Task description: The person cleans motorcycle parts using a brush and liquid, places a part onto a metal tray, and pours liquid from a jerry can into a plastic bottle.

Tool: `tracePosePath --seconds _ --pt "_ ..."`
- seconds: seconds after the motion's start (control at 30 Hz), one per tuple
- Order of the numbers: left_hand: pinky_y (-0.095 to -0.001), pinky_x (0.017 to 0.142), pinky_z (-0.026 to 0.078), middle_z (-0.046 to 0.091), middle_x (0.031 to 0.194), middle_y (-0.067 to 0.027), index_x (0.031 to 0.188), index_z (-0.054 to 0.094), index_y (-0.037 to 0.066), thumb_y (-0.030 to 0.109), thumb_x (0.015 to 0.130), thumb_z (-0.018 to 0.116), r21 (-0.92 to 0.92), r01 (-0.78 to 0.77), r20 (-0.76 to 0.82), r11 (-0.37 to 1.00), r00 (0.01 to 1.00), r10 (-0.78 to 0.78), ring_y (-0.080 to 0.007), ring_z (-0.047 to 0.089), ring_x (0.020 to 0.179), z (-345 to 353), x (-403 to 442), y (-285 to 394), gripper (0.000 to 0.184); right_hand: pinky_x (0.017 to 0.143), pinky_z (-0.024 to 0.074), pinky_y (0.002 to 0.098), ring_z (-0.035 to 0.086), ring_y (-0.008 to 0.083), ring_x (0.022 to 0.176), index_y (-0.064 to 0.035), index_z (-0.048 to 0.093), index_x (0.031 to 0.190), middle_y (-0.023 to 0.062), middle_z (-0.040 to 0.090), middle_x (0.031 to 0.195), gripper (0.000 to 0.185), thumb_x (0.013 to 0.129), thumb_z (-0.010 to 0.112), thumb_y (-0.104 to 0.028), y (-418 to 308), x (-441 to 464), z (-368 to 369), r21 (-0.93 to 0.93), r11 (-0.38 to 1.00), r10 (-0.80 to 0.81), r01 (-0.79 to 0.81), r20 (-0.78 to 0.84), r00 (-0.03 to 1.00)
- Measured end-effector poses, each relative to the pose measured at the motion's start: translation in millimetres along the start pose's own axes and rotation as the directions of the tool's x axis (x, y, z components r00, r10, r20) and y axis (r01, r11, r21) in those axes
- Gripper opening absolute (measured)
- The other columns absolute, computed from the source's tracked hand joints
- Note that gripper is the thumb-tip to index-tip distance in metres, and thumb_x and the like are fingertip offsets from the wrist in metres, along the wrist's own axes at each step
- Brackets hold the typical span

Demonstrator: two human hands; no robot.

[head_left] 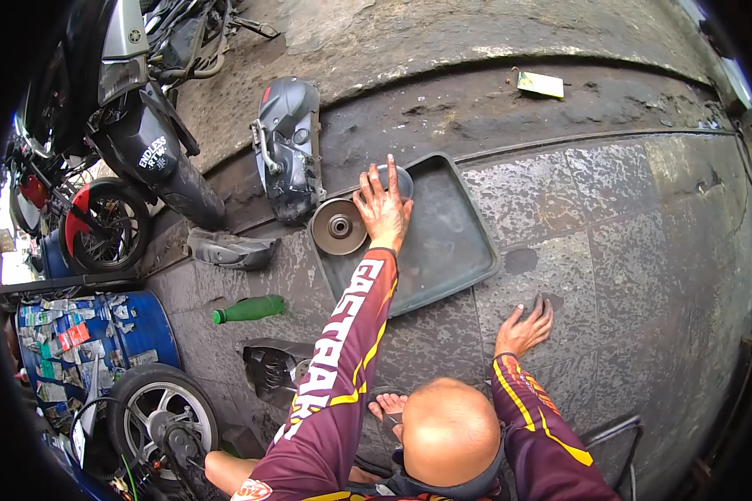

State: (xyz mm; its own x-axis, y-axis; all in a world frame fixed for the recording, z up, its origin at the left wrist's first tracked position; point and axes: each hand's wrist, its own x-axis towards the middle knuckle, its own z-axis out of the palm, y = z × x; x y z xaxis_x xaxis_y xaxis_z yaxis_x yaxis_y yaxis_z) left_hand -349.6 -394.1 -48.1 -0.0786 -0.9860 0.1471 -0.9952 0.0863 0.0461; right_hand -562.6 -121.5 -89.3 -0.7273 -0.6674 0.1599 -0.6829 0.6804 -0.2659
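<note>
My left hand (383, 210) reaches over a dark grey tray (451, 242) on the floor, its fingers stretched out across a round grey part (404, 181) that they partly hide. Beside that hand, on the tray's left side, lies a brownish metal clutch drum (339, 226) with a hub in its centre. My right hand (526, 326) is low over the floor tiles, right of the tray. Its fingers are apart and slightly bent, with nothing in them; whether they touch the floor I cannot tell.
A scooter engine cover (292, 150) and a dark plastic piece (232, 249) lie left of the tray. Nearer are a green bottle (249, 309), a dark housing (274, 370) and a wheel (163, 417). Motorcycles (154, 142) and a blue drum (146, 321) stand at the left.
</note>
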Motion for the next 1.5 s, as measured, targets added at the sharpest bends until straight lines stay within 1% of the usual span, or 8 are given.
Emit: tracePosePath --seconds 0.27,0.67,0.93,1.17,1.33,1.37,1.43,1.5 --pt "-0.0543 0.119 0.021 0.026 0.156 -0.0188 0.158 0.020 0.007 0.027 0.078 0.079 -0.329 -0.237 -0.163 0.914 0.968 0.192 -0.0404 0.024 0.145 -41.3 -76.8 26.2 0.101 0.114 0.0277 0.0519 0.039 0.0327 0.137 -0.0105 0.051 0.138 0.0124 0.048 0.142 0.046 0.098 0.051 -0.035 -0.6 1.2 -0.2 0.015 1.000 -0.017 0.017 -0.026 1.000" --pt "-0.0493 0.109 0.034 0.043 0.139 -0.0192 0.150 0.038 0.007 0.011 0.080 0.071 -0.555 0.206 -0.035 0.806 0.962 -0.271 -0.0384 0.040 0.129 -169.3 -310.5 -49.3 0.077 0.107 0.0359 0.0491 0.046 0.0294 0.132 -0.0163 0.055 0.136 0.0092 0.052 0.140 0.046 0.099 0.049 -0.043 12.2 2.7 24.6 -0.021 0.992 -0.124 0.123 -0.103 0.987" --pt "-0.0495 0.106 0.034 0.047 0.131 -0.0185 0.145 0.044 0.006 0.008 0.084 0.065 -0.521 0.569 -0.200 0.636 0.643 -0.740 -0.0372 0.044 0.122 -203.3 -408.4 -113.3 0.065 0.104 0.0379 0.0475 0.050 0.0284 0.129 -0.0133 0.057 0.135 0.0105 0.056 0.138 0.051 0.100 0.044 -0.048 -8.6 -115.1 5.0 0.421 0.707 -0.650 0.568 0.072 0.756" --pt "-0.0446 0.102 0.039 0.049 0.127 -0.0195 0.145 0.043 0.006 0.024 0.086 0.070 -0.653 0.725 0.018 0.222 0.308 -0.951 -0.0338 0.047 0.119 -149.1 -477.3 -146.3 0.068 0.102 0.0390 0.0467 0.052 0.0279 0.127 -0.0113 0.059 0.134 0.0113 0.059 0.136 0.055 0.100 0.041 -0.051 -10.1 -269.3 1.1 0.406 0.488 -0.774 0.773 0.610 0.168" --pt "-0.0338 0.073 0.052 0.067 0.098 -0.0135 0.132 0.052 -0.003 0.052 0.085 0.074 -0.549 0.634 0.754 -0.545 0.095 -0.650 -0.0209 0.064 0.078 -117.6 -483.5 -141.8 0.075 0.100 0.0394 0.0452 0.056 0.0267 0.121 -0.0069 0.060 0.131 0.0137 0.063 0.131 0.059 0.101 0.033 -0.050 -6.8 -284.9 18.7 0.210 0.452 -0.733 0.867 0.641 0.227" --pt "-0.0335 0.069 0.052 0.069 0.083 -0.0125 0.116 0.060 -0.005 0.057 0.084 0.072 -0.598 0.672 0.697 -0.436 0.167 -0.698 -0.0190 0.065 0.071 -113.7 -478.3 -140.0 0.071 0.100 0.0392 0.0453 0.056 0.0271 0.120 -0.0070 0.060 0.132 0.0141 0.064 0.130 0.057 0.102 0.033 -0.047 -7.0 -284.5 22.6 0.169 0.440 -0.729 0.882 0.640 0.241" --pt "-0.0415 0.071 0.053 0.070 0.081 -0.0195 0.098 0.062 -0.005 0.051 0.085 0.071 -0.577 0.759 0.614 -0.302 0.159 -0.773 -0.0316 0.069 0.078 -112.5 -468.9 -136.5 0.058 0.087 0.0467 0.0367 0.062 0.0222 0.107 -0.0040 0.058 0.132 0.0131 0.066 0.121 0.043 0.102 0.043 -0.032 -114.6 -140.5 -39.1 0.787 0.549 -0.824 0.281 0.453 0.340" --pt "-0.0468 0.074 0.052 0.070 0.085 -0.0236 0.093 0.062 -0.002 0.044 0.085 0.071 -0.549 0.822 0.492 -0.152 0.171 -0.853 -0.0419 0.068 0.084 -115.3 -463.7 -134.4 0.047 0.073 0.0542 0.0282 0.067 0.0173 0.094 -0.0010 0.056 0.132 0.0121 0.068 0.112 0.033 0.103 0.054 -0.018 -174.5 -88.3 -97.7 0.931 0.365 -0.881 -0.007 0.348 0.320"
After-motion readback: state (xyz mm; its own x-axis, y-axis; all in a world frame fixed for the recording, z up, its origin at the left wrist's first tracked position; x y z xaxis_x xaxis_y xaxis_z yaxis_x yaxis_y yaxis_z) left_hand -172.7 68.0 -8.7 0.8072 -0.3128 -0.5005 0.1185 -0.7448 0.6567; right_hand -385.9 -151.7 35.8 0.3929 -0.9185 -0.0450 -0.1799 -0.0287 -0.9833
